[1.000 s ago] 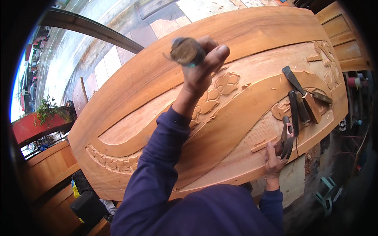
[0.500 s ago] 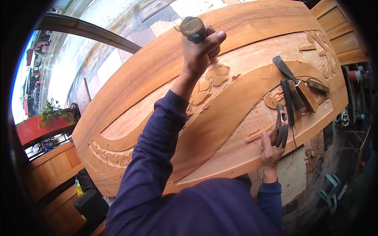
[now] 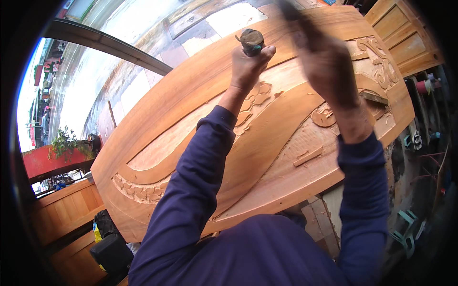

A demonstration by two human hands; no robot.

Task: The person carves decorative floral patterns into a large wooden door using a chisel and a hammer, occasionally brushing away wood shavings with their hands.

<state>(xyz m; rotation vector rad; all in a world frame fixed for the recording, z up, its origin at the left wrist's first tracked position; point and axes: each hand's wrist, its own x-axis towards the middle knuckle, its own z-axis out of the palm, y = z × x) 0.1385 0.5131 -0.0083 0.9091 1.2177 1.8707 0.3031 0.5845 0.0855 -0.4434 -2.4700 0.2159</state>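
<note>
My left hand (image 3: 245, 71) is closed around an upright chisel (image 3: 252, 42). Only the round, worn butt of its handle shows; the blade is hidden beneath my fist. My right hand (image 3: 331, 74), smeared by motion, is raised over the far right of the carved wooden panel (image 3: 267, 157). It grips a dark, long tool (image 3: 301, 23), too blurred for its kind to be told. Just right of my left wrist, carved flowers and leaves (image 3: 260, 95) stand out from the panel, with chips around them.
Scroll carving (image 3: 379, 62) fills the panel's right end. A loose wood strip (image 3: 307, 156) and a dark flat tool (image 3: 374, 98) lie on the panel; my right arm hides other tools there. A black case (image 3: 112, 252) stands lower left, a pale green plastic chair (image 3: 406, 233) lower right.
My right hand has swung from the panel's near right edge up to the far side, a dark tool in it. My left hand, with the chisel, has shifted slightly right and nearer.
</note>
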